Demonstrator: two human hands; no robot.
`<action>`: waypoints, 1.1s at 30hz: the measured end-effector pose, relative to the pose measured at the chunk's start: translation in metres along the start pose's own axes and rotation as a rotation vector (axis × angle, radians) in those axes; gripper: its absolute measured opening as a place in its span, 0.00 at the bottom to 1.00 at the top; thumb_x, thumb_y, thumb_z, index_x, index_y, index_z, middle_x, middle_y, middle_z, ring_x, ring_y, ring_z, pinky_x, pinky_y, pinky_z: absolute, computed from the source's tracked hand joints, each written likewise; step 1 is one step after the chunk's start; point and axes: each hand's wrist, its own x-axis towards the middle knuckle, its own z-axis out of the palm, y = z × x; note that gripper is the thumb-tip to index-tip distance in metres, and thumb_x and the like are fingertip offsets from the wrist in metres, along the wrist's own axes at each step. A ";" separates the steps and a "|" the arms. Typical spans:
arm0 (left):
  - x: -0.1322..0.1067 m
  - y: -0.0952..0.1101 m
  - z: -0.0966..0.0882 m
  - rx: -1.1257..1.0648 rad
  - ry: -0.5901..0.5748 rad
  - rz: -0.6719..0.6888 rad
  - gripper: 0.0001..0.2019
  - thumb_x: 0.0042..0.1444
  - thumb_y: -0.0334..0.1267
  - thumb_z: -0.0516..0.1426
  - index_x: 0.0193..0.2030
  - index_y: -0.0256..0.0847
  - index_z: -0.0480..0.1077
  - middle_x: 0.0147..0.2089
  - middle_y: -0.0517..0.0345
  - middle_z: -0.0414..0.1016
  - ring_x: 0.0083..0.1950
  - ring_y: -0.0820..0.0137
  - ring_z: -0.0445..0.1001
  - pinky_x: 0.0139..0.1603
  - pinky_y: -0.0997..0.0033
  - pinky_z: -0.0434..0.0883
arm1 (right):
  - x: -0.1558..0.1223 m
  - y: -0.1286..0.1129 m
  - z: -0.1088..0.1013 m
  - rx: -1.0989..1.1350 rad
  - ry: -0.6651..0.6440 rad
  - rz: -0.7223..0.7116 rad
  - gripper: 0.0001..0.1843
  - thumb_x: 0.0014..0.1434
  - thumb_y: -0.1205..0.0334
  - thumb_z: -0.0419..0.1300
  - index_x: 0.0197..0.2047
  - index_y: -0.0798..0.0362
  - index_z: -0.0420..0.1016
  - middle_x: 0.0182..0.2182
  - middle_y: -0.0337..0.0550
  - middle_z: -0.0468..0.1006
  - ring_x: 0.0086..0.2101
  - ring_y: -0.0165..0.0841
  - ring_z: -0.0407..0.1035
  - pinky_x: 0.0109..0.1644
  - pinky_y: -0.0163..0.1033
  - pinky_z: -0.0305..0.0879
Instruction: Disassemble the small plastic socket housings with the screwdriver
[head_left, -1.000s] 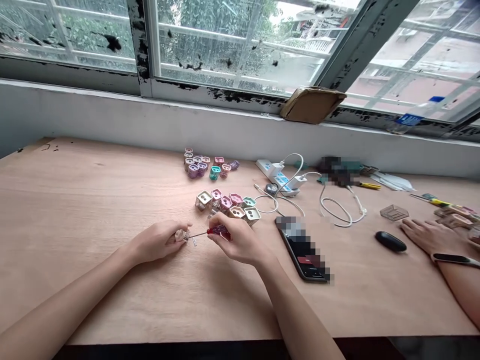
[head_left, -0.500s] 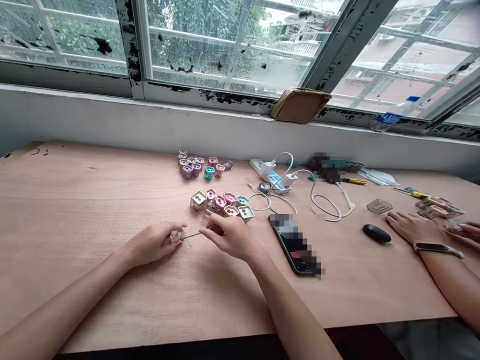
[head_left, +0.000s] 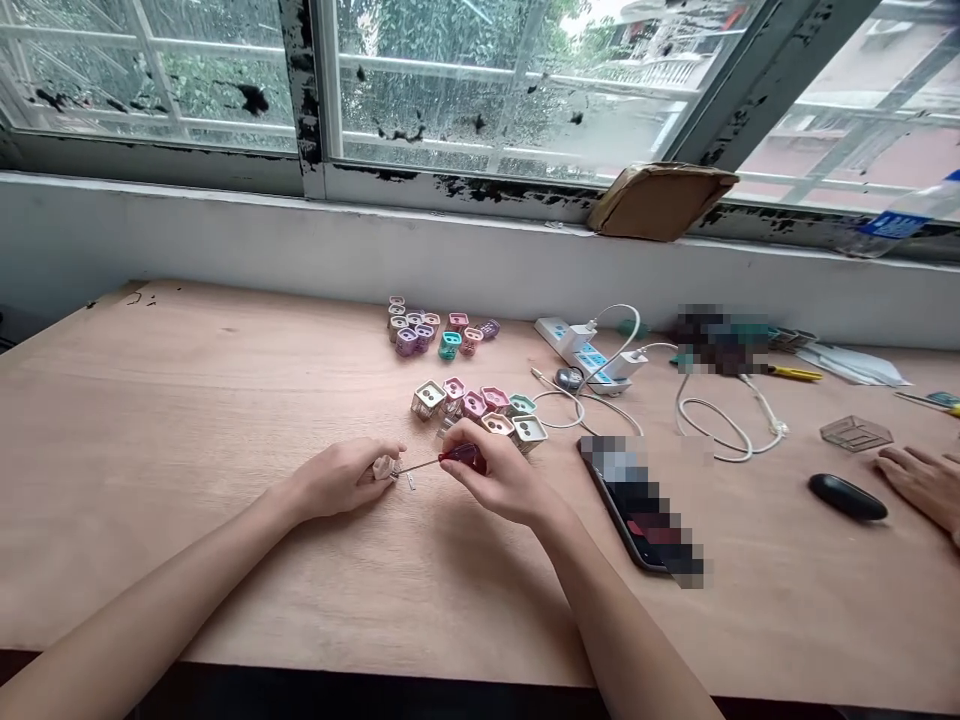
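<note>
My left hand (head_left: 337, 482) is closed around a small clear-whitish piece (head_left: 384, 467), pinched between thumb and fingers just above the table. A screwdriver (head_left: 463, 457) with a dark red handle and thin metal shaft is gripped in my right hand (head_left: 499, 475). Its shaft points left and the tip meets the piece at my left fingertips; the exact contact is too small to make out. Just below the tip is a tiny metal part (head_left: 411, 482). Beyond my right hand stand several small wire-sided boxes (head_left: 427, 397) with pastel rims, one partly hidden behind my fingers.
Farther back sits a second group of small coloured boxes (head_left: 406, 342). To the right are a phone (head_left: 626, 515), a power strip (head_left: 592, 360) with white cables, a black oval object (head_left: 847, 497) and a wire frame (head_left: 856, 433). Another person's hand (head_left: 922, 480) rests at the right edge.
The whole view has shifted, so things on the table appear farther right. Both hands keep their grips, with the screwdriver tip still at the small piece.
</note>
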 end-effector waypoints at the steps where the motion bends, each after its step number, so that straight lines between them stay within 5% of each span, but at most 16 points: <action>1: 0.000 0.000 0.000 -0.002 -0.001 0.006 0.17 0.64 0.38 0.55 0.58 0.38 0.70 0.28 0.61 0.72 0.31 0.71 0.73 0.41 0.72 0.73 | 0.000 0.000 0.001 0.001 0.022 0.000 0.05 0.65 0.62 0.61 0.37 0.51 0.69 0.28 0.38 0.74 0.27 0.30 0.67 0.30 0.34 0.62; 4: 0.000 0.000 0.000 -0.006 -0.002 0.013 0.17 0.64 0.38 0.55 0.58 0.39 0.70 0.29 0.61 0.73 0.32 0.71 0.73 0.42 0.71 0.73 | 0.001 0.001 0.002 -0.018 0.068 0.008 0.10 0.65 0.59 0.62 0.33 0.51 0.68 0.24 0.35 0.70 0.24 0.29 0.62 0.27 0.34 0.58; 9: 0.000 0.000 0.000 -0.007 -0.010 -0.006 0.17 0.63 0.37 0.55 0.58 0.38 0.70 0.28 0.62 0.72 0.31 0.71 0.72 0.42 0.71 0.72 | 0.001 0.003 0.005 0.073 0.036 0.011 0.04 0.64 0.62 0.61 0.40 0.51 0.70 0.30 0.39 0.74 0.26 0.30 0.66 0.29 0.34 0.61; 18: -0.002 -0.007 -0.001 -0.098 0.009 -0.104 0.19 0.61 0.36 0.58 0.59 0.43 0.69 0.29 0.64 0.71 0.28 0.74 0.69 0.32 0.75 0.69 | 0.001 0.007 0.014 0.261 0.248 0.080 0.14 0.64 0.52 0.64 0.33 0.51 0.70 0.23 0.38 0.71 0.22 0.30 0.64 0.24 0.35 0.58; 27: -0.002 -0.015 -0.002 -0.263 0.134 -0.054 0.17 0.60 0.34 0.59 0.56 0.41 0.68 0.47 0.53 0.78 0.44 0.68 0.78 0.48 0.66 0.77 | 0.003 0.010 0.012 0.136 0.306 0.058 0.12 0.63 0.58 0.62 0.28 0.51 0.69 0.20 0.36 0.67 0.19 0.28 0.58 0.22 0.34 0.52; 33: 0.001 -0.016 -0.005 -0.170 0.167 0.155 0.06 0.64 0.32 0.56 0.47 0.40 0.71 0.55 0.47 0.76 0.53 0.65 0.77 0.53 0.65 0.75 | 0.004 0.013 0.013 0.015 0.284 -0.002 0.10 0.62 0.62 0.60 0.28 0.51 0.70 0.20 0.36 0.68 0.21 0.29 0.61 0.24 0.34 0.56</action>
